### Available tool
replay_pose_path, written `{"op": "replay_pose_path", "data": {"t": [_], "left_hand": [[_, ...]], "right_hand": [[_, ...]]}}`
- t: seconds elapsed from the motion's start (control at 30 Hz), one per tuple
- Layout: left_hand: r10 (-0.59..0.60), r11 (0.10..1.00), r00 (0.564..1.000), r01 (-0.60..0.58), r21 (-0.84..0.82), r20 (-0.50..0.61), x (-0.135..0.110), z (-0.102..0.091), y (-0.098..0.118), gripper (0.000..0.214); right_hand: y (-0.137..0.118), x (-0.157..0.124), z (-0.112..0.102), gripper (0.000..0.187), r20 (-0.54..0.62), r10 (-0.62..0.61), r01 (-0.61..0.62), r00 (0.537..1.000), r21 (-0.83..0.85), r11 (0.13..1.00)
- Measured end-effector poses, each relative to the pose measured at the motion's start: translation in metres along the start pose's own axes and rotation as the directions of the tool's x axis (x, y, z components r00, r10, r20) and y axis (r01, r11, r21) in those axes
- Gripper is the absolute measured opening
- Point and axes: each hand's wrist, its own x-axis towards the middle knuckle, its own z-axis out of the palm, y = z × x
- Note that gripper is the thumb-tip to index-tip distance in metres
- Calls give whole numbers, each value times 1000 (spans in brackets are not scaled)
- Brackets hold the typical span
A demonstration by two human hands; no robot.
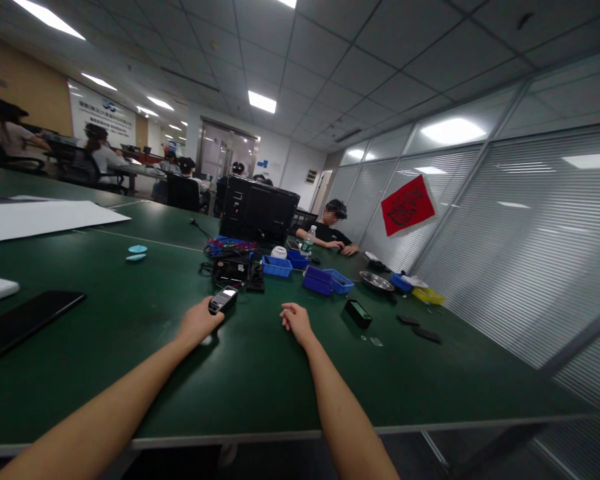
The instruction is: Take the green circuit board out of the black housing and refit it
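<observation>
"Over the green table, what is the left hand doing?"

"I see its fingers gripping a black handheld device, pale screen facing up, just this side of the black cables."

"And the right hand?"

"I have it well apart from the device, fingers loosely curled; I can't tell whether they pinch anything. A blue plastic bin sits beyond it, and a black rectangular box lies to its right."
</observation>
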Motion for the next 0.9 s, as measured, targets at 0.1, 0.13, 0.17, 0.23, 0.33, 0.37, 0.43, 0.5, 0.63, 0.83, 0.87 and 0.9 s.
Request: {"op": "replay_pose_path", "data": {"t": [0.1,0.13,0.17,0.23,0.33,0.37,0.43,0.5,0.63,0.83,0.87,0.9], "left_hand": [[-55,998,998,56,23,-24,6,-14,-16,55],[-67,997,997,68,29,-34,8,-19,-22,56],[-88,995,995,90,39,-39,10,-24,-28,57],[-126,990,990,130,55,-63,14,-35,-41,60],[-169,983,980,176,59,-104,17,-50,-59,60],[-187,979,976,194,57,-114,18,-55,-65,59],[-237,968,963,246,58,-131,19,-63,-74,58],[-285,952,944,298,64,-167,20,-69,-82,57],[-346,926,885,375,39,-311,21,-74,-91,59],[-407,900,821,435,-23,-401,20,-74,-87,74],[-405,901,825,434,-19,-395,20,-74,-87,74],[-405,901,829,435,-12,-384,20,-75,-87,73]], "right_hand": [[0,0,0,24,3,6,-6,1000,-3,1000],[-1,0,0,24,4,5,-5,1000,-5,1000],[-1,0,1,23,5,5,-5,1000,-6,1000],[-2,0,1,23,11,6,-6,1000,-7,1000],[-3,0,1,23,19,16,-16,1000,-14,1000],[-3,0,1,23,22,19,-18,1000,-18,1000],[-2,0,1,23,27,18,-17,999,-25,1000],[0,0,1,22,27,11,-10,1000,-31,999],[3,1,2,22,27,0,2,1000,-57,998],[3,1,2,24,41,-4,9,999,-101,995],[3,1,2,24,41,-4,9,999,-111,994],[3,1,2,24,40,-5,10,999,-122,992]]}}
